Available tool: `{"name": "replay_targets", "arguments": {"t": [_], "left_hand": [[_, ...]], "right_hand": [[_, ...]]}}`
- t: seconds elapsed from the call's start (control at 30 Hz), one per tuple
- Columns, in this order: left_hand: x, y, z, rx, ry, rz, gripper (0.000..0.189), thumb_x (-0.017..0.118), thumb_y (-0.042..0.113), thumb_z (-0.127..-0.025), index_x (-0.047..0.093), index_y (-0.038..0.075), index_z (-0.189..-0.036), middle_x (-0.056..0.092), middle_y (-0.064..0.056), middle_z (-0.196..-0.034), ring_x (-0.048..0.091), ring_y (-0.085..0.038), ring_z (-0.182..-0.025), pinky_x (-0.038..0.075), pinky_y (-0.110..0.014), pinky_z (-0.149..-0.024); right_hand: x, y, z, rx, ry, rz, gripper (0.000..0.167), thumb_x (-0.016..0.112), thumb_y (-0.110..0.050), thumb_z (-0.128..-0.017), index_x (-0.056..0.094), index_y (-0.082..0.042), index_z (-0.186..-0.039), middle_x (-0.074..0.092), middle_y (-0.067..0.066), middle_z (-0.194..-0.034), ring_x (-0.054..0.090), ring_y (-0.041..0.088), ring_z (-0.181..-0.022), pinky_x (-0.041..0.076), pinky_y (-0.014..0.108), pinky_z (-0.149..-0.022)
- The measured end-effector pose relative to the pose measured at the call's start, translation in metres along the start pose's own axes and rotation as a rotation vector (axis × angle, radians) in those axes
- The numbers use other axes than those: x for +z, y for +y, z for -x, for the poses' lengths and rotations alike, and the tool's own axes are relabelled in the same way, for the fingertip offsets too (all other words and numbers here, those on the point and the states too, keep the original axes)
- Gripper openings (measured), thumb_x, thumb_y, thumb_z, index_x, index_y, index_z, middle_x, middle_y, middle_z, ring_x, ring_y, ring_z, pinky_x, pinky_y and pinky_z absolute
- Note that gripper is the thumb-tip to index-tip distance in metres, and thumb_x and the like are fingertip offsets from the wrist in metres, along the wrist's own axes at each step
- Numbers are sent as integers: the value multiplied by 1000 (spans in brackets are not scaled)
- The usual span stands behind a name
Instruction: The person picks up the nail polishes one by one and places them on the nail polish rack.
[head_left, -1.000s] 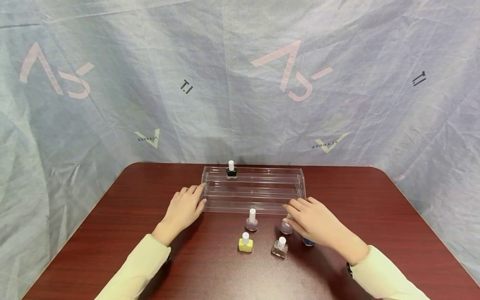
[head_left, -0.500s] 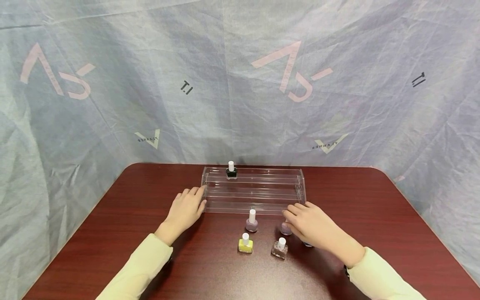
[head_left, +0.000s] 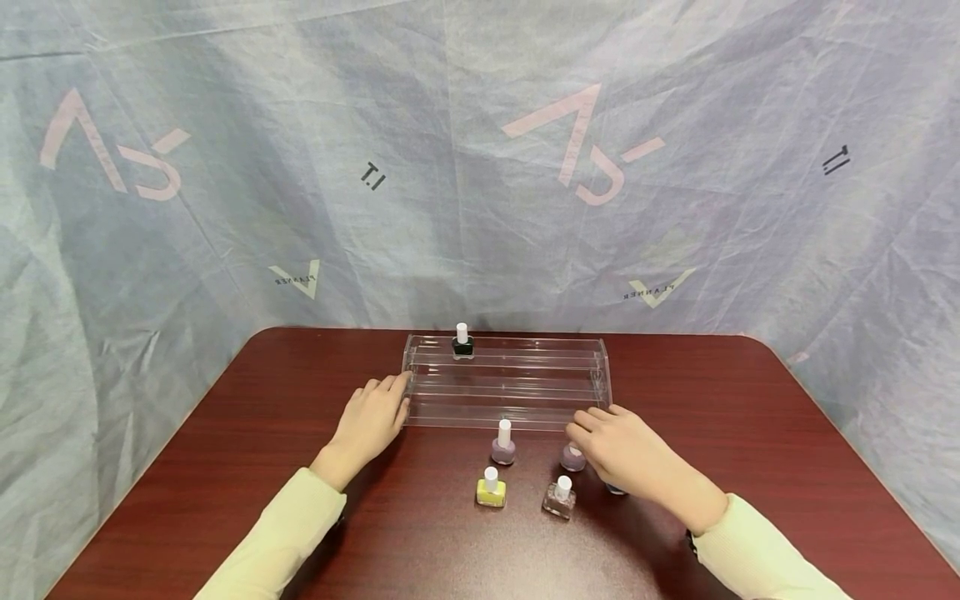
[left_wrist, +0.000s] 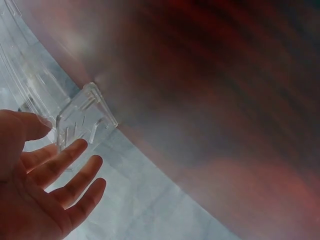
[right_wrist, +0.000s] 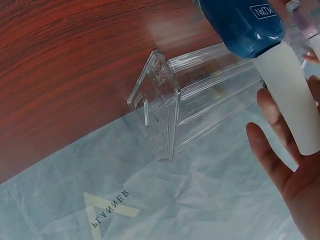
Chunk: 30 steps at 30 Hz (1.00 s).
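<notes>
A clear tiered rack [head_left: 502,383] stands near the table's far edge, with a dark green nail polish bottle [head_left: 462,345] on its back tier. Against the rack's left end, my left hand [head_left: 367,422] rests with loosely extended fingers; the left wrist view has its thumb and fingers [left_wrist: 80,182] by the end panel. My right hand [head_left: 626,446] pinches the white cap of a mauve nail polish bottle [head_left: 573,457], mostly covering the cap. Beneath that hand is a blue nail polish bottle [right_wrist: 245,25], largely hidden in the head view.
Another mauve bottle [head_left: 503,451] stands before the rack's front edge. Nearer me are a yellow bottle [head_left: 491,492] and a brownish bottle [head_left: 559,499]. Behind the dark red table [head_left: 712,400] hangs a grey printed cloth [head_left: 480,208].
My right hand has come slightly down and toward me, closing over the mauve bottle's cap. The left hand stays by the rack's left end, almost still.
</notes>
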<state>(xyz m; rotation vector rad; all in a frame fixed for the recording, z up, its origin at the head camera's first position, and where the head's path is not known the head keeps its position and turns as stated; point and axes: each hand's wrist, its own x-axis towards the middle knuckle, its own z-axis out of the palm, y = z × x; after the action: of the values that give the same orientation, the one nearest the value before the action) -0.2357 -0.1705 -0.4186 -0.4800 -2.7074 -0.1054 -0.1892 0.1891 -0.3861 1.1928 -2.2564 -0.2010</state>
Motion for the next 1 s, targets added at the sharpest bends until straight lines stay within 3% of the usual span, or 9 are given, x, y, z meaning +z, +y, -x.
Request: {"name": "replay_targets", "arguments": {"t": [0.5,0.83,1.0], "left_hand": [[2,0,1,11,33,8,41,55,18,-88,50,6,-126,63,-10,-110,59,-31,-96,48,-43,-75],[3,-1,1,18,42,-2,41,57,18,-87,51,6,-126,64,-10,-109,59,-31,-96,48,-44,-76],[4,-1,1,14,35,-7,41,56,19,-87,50,6,-126,63,-10,-110,59,-31,-97,47,-43,-76]], "right_hand": [[1,3,0,-2,1,-26,18,55,-2,-62,53,-13,-75,50,-3,-71,55,15,-68,37,28,-54],[-4,8,-4,-10,27,-22,10,58,-6,-69,54,-12,-77,51,-2,-72,55,15,-68,37,27,-54],[-7,12,-7,-30,53,-33,5,49,-12,-79,53,-11,-77,49,-2,-72,53,14,-67,37,27,-55]]}}
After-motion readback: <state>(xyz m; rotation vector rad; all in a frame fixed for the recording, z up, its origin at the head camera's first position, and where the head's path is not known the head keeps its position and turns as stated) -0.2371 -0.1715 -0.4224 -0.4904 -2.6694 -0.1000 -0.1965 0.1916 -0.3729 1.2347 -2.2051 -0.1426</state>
